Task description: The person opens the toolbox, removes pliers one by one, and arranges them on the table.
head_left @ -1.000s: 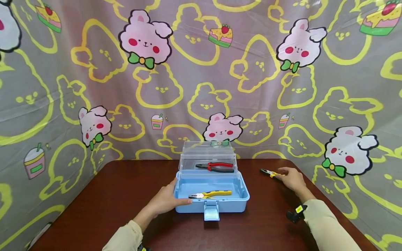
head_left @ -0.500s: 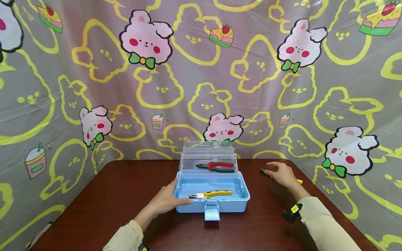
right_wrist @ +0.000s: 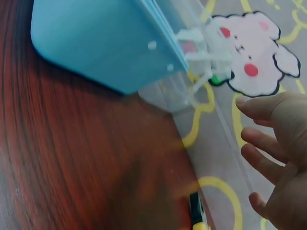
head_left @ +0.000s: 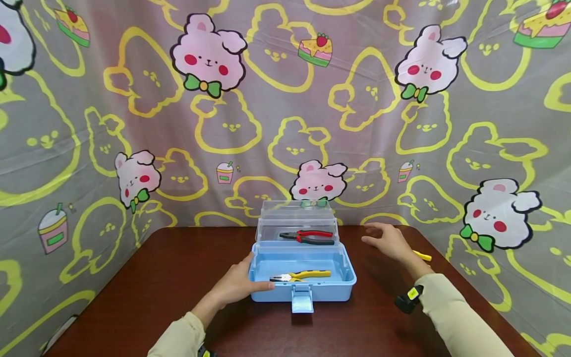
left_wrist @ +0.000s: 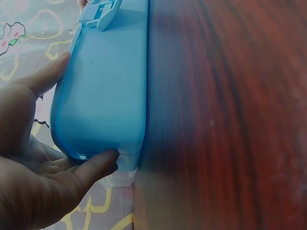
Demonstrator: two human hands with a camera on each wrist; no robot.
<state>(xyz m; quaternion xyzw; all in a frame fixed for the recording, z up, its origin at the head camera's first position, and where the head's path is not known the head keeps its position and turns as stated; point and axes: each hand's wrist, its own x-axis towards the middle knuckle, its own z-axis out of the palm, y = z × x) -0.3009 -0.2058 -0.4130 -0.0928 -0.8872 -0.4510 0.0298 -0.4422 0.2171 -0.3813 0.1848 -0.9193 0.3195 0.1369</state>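
Observation:
A light blue toolbox (head_left: 276, 296) stands on the table with its clear lid (head_left: 296, 210) raised. My left hand (head_left: 236, 281) holds its left end, the thumb lying along the front rim and the fingers bent round the side in the left wrist view. Inside lie yellow-handled pliers (head_left: 308, 273). Red and black pliers (head_left: 312, 240) rest in the clear tray behind the blue base. To the right of the box, my right hand (head_left: 390, 242) hangs over the table with nothing in it, fingers apart. Another pair of yellow-handled pliers (head_left: 423, 256) lies behind it, mostly hidden by that hand.
The dark red-brown table (head_left: 178, 277) reaches back to a patterned curtain (head_left: 366, 148), which also hangs on both sides. The box's front latch (head_left: 302, 300) is folded down toward the table. A black wrist camera (head_left: 407, 300) sits under the right sleeve.
My right hand has left the yellow-handled pliers on the table and moved left toward the box, its fingers now empty. My left hand stays on the toolbox.

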